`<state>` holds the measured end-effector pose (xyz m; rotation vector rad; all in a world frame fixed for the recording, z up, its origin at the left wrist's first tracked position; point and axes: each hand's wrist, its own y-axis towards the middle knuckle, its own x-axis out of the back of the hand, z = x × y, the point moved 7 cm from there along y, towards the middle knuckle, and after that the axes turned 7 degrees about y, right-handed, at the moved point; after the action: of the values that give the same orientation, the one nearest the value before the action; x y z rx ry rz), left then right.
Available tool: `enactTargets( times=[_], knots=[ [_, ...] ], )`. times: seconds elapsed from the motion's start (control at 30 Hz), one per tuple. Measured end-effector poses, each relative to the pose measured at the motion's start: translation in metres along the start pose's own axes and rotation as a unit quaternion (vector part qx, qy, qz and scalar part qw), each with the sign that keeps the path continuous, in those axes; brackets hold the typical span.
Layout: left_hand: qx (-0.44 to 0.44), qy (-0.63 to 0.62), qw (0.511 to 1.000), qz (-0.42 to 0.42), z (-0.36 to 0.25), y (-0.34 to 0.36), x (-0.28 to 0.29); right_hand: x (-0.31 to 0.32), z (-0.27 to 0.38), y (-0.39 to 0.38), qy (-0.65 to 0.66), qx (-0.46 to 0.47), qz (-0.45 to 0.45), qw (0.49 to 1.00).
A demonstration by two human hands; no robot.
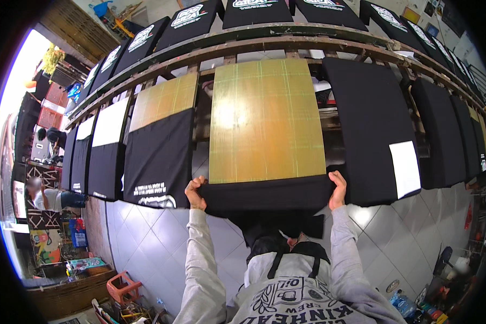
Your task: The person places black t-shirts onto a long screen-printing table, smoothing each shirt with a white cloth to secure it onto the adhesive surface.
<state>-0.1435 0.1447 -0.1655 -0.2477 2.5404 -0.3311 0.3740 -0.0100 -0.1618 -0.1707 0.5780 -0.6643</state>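
Note:
A black fabric garment (264, 195) covers the near end of the yellowish-green board (264, 124) in front of me, with more dark fabric hanging below it. My left hand (196, 191) has its fingers closed on the left corner of this fabric. On the right corner, my right hand (337, 189) grips the same fabric, thumb and fingers curled at the board's side. The board's far part shows its bare surface.
Neighbouring boards carry black fabric (367, 124), some printed or with white sheets (404, 167). Rails (291, 42) run behind, before another row of printed garments (254, 13). Two people (48, 197) are at far left. A red stool (123, 286) stands on the tiled floor (146, 243).

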Motion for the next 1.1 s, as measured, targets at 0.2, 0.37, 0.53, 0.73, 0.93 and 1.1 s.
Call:
enactTargets(
  times=[0.2,0.37,0.53,0.73,0.93,1.1],
  knots=[
    [0.099,-0.042,0.986,0.125,0.002,0.091,-0.064,-0.031,0.040,0.081,-0.036,0.034,-0.057,0.997],
    [0.073,0.055,0.994,0.058,-0.023,0.191,-0.154,-0.087,0.066,0.201,-0.006,0.024,-0.012,1.000],
    [0.045,0.228,0.968,0.099,-0.034,0.339,-0.175,-0.176,0.099,0.330,-0.178,0.057,0.041,0.981],
    [-0.051,0.441,0.880,0.172,-0.051,0.446,-0.228,-0.225,0.135,0.449,-0.518,0.183,0.044,0.835],
    [-0.237,0.565,0.781,0.122,-0.063,0.467,-0.266,-0.239,0.119,0.478,-0.443,0.116,0.020,0.889],
    [-0.252,0.657,0.709,0.045,-0.049,0.468,-0.293,-0.209,0.112,0.493,-0.366,0.135,-0.030,0.920]
  ],
)
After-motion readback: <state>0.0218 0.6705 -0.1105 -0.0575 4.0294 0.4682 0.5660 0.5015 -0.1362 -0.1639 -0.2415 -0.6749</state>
